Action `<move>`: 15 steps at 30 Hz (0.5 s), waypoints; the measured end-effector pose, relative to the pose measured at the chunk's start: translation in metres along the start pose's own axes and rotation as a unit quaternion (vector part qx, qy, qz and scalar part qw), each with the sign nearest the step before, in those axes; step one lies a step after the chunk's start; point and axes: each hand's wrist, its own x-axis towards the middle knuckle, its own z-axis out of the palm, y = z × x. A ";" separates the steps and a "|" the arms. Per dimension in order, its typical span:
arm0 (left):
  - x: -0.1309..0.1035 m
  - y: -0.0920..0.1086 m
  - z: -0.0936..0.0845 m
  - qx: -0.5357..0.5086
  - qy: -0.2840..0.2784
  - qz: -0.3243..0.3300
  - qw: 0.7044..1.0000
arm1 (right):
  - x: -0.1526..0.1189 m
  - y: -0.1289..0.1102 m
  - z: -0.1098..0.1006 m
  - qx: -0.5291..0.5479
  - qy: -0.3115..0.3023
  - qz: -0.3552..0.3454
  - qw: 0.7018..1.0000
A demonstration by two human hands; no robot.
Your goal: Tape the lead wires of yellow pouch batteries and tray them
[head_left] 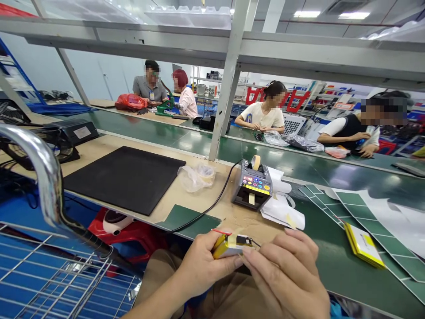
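My left hand is wrapped round a small silver and yellow battery pack, thumb and fingers on its sides. A strip of pale tape lies over its end, beside a black part, a red wire and a black wire. My right hand has its thumb and index finger pinched at the pack's right end; what lies between those fingertips is too small to tell. Behind the hands stands a tape dispenser with a piece of tape sticking out of its front. Another yellow battery pack lies on the right.
A black mat, a plastic bag and white backing paper lie on the bench. Green label sheets are at right. A chrome cart stands at left, a metal post ahead. Several people sit across the bench.
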 end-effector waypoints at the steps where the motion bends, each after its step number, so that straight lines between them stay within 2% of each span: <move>1: 0.000 0.002 0.000 0.015 -0.001 0.011 1.000 | 0.002 -0.002 0.002 0.002 0.002 0.001 1.000; 7: -0.001 0.013 -0.002 0.112 -0.013 0.076 0.991 | 0.007 -0.006 0.008 0.012 0.020 0.008 1.000; 15: 0.001 0.005 -0.007 0.266 -0.001 0.163 0.950 | 0.005 -0.007 0.005 0.032 0.009 0.002 0.999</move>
